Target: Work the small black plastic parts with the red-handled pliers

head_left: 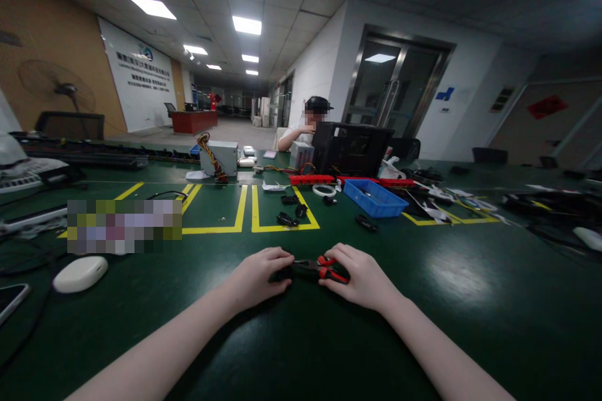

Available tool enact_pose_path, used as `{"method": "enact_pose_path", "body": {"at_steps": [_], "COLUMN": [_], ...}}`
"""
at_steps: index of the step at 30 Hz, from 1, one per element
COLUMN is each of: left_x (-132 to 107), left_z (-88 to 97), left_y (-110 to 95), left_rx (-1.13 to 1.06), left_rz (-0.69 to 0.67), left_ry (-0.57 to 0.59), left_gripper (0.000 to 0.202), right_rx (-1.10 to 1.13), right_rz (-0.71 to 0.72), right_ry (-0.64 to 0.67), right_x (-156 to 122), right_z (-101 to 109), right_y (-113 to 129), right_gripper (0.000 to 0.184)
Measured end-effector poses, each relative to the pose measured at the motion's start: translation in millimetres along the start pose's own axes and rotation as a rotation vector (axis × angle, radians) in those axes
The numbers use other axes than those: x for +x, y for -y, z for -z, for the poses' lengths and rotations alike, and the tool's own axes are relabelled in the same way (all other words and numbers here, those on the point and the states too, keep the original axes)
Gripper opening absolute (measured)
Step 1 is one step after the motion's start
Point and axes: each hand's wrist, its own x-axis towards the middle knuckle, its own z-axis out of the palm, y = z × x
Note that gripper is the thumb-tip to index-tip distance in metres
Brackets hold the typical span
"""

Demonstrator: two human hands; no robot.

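My right hand (353, 276) is closed around the red-and-black handles of a pair of pliers (308, 267), whose jaws point left. Facing it, my left hand (263, 276) curls its fingers over a small dark object (281, 274). That object is mostly covered by the fingers, so its kind cannot be made out. The pliers' tips reach the left fingertips. Beyond the hands lie several small bundled black cables (287, 219) within and around yellow tape outlines on the green table (310, 351).
A blue plastic bin (375, 198) stands past my right hand, near a black computer case (352, 149). A power supply unit (220, 159) with loose wires sits farther back. At left is a white rounded case (80, 274). Across the table sits a person (305, 128).
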Motion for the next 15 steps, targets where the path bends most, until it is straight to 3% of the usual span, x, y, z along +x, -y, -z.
{"method": "enact_pose_path", "body": {"at_steps": [15], "left_x": [-0.6], "left_z": [4.8], "left_y": [-5.9], "left_rx": [0.003], "left_rz": [0.030], "left_ry": [-0.006], "left_gripper": [0.042], "right_rx": [-0.006], "right_rz": [0.013], "right_ry": [0.038], "right_x": [-2.1], "right_z": [3.4], "right_y": [-1.9], "right_gripper": [0.033]}}
